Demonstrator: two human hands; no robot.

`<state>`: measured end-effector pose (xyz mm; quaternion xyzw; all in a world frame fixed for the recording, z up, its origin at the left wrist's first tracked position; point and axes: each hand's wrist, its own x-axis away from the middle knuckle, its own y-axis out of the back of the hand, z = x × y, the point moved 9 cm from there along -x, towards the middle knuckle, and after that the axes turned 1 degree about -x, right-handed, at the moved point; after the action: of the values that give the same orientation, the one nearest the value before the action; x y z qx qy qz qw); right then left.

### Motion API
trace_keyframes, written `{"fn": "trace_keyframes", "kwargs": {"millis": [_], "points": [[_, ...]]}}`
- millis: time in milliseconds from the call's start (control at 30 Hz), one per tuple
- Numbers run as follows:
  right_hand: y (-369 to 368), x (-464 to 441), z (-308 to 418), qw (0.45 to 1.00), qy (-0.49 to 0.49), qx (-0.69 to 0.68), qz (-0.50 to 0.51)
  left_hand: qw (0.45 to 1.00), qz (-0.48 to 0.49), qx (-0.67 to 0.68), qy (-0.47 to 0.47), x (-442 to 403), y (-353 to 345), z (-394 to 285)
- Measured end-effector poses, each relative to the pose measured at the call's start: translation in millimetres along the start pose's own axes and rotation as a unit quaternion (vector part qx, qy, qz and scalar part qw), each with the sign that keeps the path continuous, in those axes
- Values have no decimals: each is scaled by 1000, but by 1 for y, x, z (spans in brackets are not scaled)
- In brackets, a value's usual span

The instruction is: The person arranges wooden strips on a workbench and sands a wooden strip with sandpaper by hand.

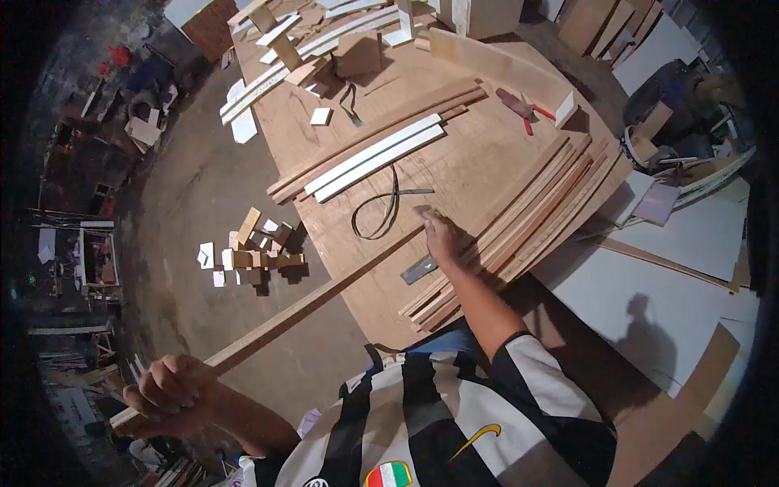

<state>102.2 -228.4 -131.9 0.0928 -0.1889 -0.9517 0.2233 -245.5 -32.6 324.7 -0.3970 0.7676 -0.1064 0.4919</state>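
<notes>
A long wooden strip runs diagonally from the lower left up onto the plywood table. My left hand is closed around its near end, out over the floor beyond the table's edge. At the far end, my right hand grips the strip above the tabletop, its fingers partly hidden. A flat metal blade lies just below my right hand. A looped black strap rests close by. To the right is a bundle of wooden strips lying side by side.
White-faced strips and brown strips lie across the table. A red-handled tool is near the far right edge. Wood blocks are piled on the floor at left. White panels stand at right.
</notes>
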Motion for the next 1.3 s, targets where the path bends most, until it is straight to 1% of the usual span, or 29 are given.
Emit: {"fn": "trace_keyframes", "kwargs": {"millis": [33, 67, 100, 133, 167, 233, 267, 300, 367, 400, 433, 500, 533, 567, 600, 633, 667, 700, 767, 800, 867, 900, 967, 1000, 1067, 1167, 1200, 1233, 1300], "points": [[-3, 5, 16, 1000, 4, -1, -2, 999, 27, 20, 12, -2, -1, 1], [-8, 16, 39, 998, 55, -15, -2, 998, 52, 38, 24, -2, -4, 3], [-12, 27, 54, 994, 104, -30, -1, 998, 51, 37, 24, -2, -7, 4], [-12, 32, 53, 991, 121, -61, -8, 999, 32, 31, 10, -2, -7, 4], [-15, 27, 30, 991, 119, -60, -10, 1000, 12, 26, -2, -1, -7, 4], [-24, 7, -67, 999, 40, -14, -14, 999, 16, 28, 3, -1, -9, 5], [-26, 0, -92, 1000, 5, 8, -16, 999, 21, 30, 0, -1, -11, 4], [-25, 3, -76, 1000, 6, 7, -16, 999, 22, 30, -1, -1, -9, 3], [-20, 14, -4, 995, -16, -98, 12, 995, 80, 58, 21, -2, -13, 4], [-20, 17, 13, 988, -26, -149, 28, 995, 79, 56, 18, -1, -15, 6], [-22, 21, 11, 988, -28, -150, 30, 998, 51, 38, -1, -1, -13, 5], [-19, 30, 17, 989, 63, -130, 17, 999, 26, 20, -16, 0, -16, 6], [-25, 22, -20, 987, -59, -150, 18, 999, -15, -8, -37, 1, -13, 4], [-29, 24, -32, 987, -58, -150, 17, 996, -55, -34, -62, 3, -9, 0], [-25, 23, -28, 986, -77, -145, 2, 996, -55, -32, -65, 2, -5, -4], [-20, 19, -16, 985, -94, -141, -14, 999, 6, 2, -35, 0, -6, -1], [-12, 25, 42, 985, -4, -173, 15, 997, 66, 34, -4, -1, -11, 2], [-9, 38, 78, 985, -2, -172, 15, 997, 65, 35, -7, 0, -14, 3], [-3, 67, 150, 981, 164, -103, 1, 1000, -7, 9, -12, 5, -9, 3], [0, 62, 144, 982, 161, -103, 0, 999, -31, 0, -11, 6, -6, 3], [3, 45, 116, 982, 115, -143, 46, 1000, 6, 21, -9, 6, -12, 1], [2, 35, 79, 982, -13, -180, 59, 999, 19, 30, -9, 6, -12, -1], [-13, 37, 53, 994, -47, -84, 58, 998, 53, 37, 4, 5, -13, -1], [-11, 41, 76, 994, -42, -83, 58, 998, 53, 39, -1, 5, -14, 0], [0, 72, 179, 974, 172, -138, 61, 998, 37, 42, 2, 9, -15, -1], [-6, 60, 143, 977, 150, -129, 75, 997, 63, 35, -8, 8, -19, 0], [6, 52, 132, 979, 70, -182, 59, 997, 72, 35, -13, 8, -19, -1], [13, 46, 122, 985, 80, -150, 32, 998, 59, 36, 8, 9, -14, 0], [3, 55, 129, 987, 57, -139, 56, 998, 47, 39, 26, 10, -10, 2]]}}
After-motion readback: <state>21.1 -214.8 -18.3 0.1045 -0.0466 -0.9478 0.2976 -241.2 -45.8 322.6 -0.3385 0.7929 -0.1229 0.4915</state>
